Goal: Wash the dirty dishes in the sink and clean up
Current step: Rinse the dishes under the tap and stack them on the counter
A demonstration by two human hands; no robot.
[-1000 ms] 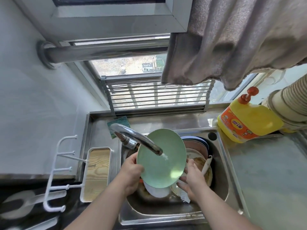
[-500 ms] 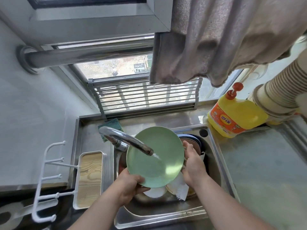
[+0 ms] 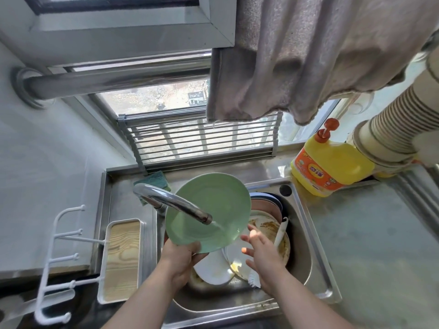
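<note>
A green plate [image 3: 209, 212] is held over the left half of the steel sink [image 3: 306, 264], tilted so that its hollow face turns toward the camera and a little to the right, its far rim raised toward the window and its near rim low. The left hand [image 3: 181, 257] grips that near rim, thumb laid over the front face and the other fingers curled behind it. The curved faucet [image 3: 171, 203] reaches from the far left across the plate, and its water strikes the lower right part of the face. The right hand [image 3: 260, 252] hovers just right of the plate's near edge with its fingers spread and relaxed, holding nothing; whether a fingertip touches the rim cannot be told. Below it lies a stack of dirty dishes: a plate smeared with brown sauce [image 3: 273, 231], a white plate [image 3: 213, 267] near the left hand, and dark bowls [image 3: 266, 203] at the far side. A white brush [image 3: 279, 236] lies across the stack, its long axis running from far right to near left, bristles at the near end. On the steel surface [image 3: 370, 245] at the far right stands a yellow detergent bottle [image 3: 330, 167] with a red pump. A green sponge [image 3: 154, 179] lies behind the faucet, and a wood-lined tray [image 3: 122, 257] sits left of the sink.
</note>
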